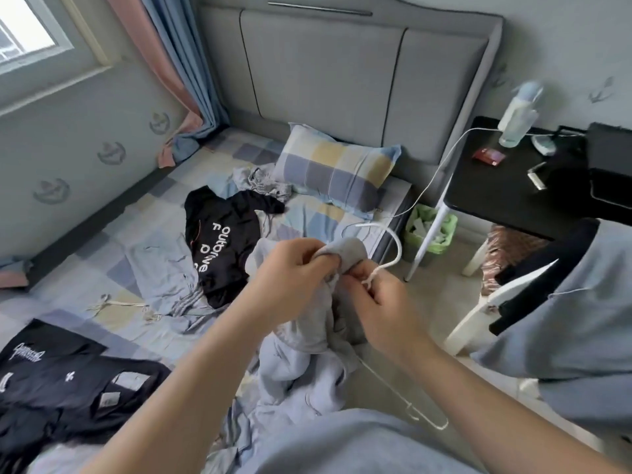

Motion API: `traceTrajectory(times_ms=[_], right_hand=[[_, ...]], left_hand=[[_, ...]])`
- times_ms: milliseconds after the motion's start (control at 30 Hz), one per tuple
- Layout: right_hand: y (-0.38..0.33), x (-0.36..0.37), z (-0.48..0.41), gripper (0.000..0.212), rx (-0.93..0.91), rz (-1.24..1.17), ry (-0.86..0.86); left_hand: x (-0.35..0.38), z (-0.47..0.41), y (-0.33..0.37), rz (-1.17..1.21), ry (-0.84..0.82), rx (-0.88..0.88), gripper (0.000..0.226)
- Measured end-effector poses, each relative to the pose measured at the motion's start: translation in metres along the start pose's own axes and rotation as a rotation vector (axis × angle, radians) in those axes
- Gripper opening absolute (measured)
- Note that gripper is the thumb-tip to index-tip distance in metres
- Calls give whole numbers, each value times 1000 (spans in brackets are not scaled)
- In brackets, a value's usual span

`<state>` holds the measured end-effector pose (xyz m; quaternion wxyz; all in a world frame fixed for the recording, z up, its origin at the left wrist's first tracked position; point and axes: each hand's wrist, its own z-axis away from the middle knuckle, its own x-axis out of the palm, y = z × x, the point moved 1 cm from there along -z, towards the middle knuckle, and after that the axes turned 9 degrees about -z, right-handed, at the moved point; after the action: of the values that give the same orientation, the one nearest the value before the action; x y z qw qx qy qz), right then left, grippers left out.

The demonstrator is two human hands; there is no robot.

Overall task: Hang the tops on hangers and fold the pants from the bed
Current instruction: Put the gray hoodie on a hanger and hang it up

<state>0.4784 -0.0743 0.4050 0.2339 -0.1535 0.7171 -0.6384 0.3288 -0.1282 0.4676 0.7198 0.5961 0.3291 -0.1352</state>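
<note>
Gripping the neck of the grey top (297,367), the left hand (290,278) curls tight. The right hand (379,302) pinches the white hanger (399,249), hook pointing far, bar mostly hidden in cloth.

Counted 2 hands: left hand (290,278), right hand (379,302). There were 2 hangers: a white hanger (399,248) at the hands and a cream hanger (119,305) at their 9 o'clock. 2 grey pieces: held grey garment (307,340), crumpled grey garment (260,181) at 11 o'clock. 1 printed black top (222,248) at 10 o'clock. 1 folded black stack (58,374) at 8 o'clock, piece count unclear. 1 pillow (335,169) at 12 o'clock. At 2 o'clock there was 1 bottle (514,121), 1 black table (496,186) and 1 green bin (450,224). 1 white chair (468,323) at 3 o'clock.
</note>
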Motion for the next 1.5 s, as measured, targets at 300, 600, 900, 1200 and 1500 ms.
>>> traceTrajectory(times_ms=[300, 600, 900, 1200, 1500], right_hand=[[-3, -18, 12, 16, -65, -226, -31], [4, -27, 10, 17, -44, -320, -111], [-6, -44, 4, 13, -101, -65, -235], [18, -62, 20, 20, -85, 130, -181], [-3, -49, 5, 13, -228, 239, -138]], left_hand=[[13, 18, 1, 4, -85, 98, 15], [-12, 16, -18, -705, -38, 405, 54], [-18, 8, -39, -556, -73, 499, 33], [-23, 23, -43, -447, 41, 469, 31], [-22, 23, -33, -379, 112, 422, 30]])
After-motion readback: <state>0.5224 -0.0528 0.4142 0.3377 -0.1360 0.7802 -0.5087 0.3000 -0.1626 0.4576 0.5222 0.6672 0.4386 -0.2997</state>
